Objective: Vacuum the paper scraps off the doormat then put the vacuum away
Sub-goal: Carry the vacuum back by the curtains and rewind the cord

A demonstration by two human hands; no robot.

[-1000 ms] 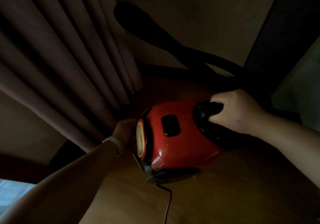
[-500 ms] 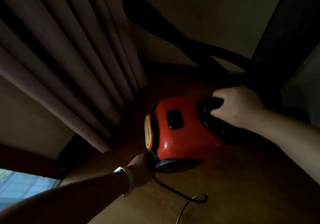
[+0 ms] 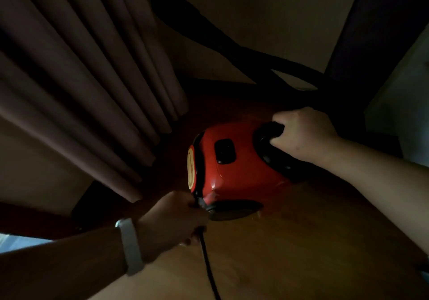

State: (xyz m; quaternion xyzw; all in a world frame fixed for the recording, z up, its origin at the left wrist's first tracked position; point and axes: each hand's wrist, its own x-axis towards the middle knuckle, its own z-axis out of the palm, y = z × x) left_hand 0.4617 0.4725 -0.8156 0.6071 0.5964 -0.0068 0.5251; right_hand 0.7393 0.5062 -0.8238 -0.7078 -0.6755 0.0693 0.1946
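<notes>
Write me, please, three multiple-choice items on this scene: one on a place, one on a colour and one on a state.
1. Where does the curtain hang?
A. Left of the vacuum
B. Right of the vacuum
C. Draped over it

2. What colour is the vacuum's body?
A. Blue
B. Red
C. Green

3. What is the right hand doing?
A. Lying flat on the floor
B. Gripping the handle
C. Hanging idle

Answers: 1 A, its folds fall on the vacuum's left; 2 B, the shell is plainly red; 3 B, its fingers curl round the black handle.
</notes>
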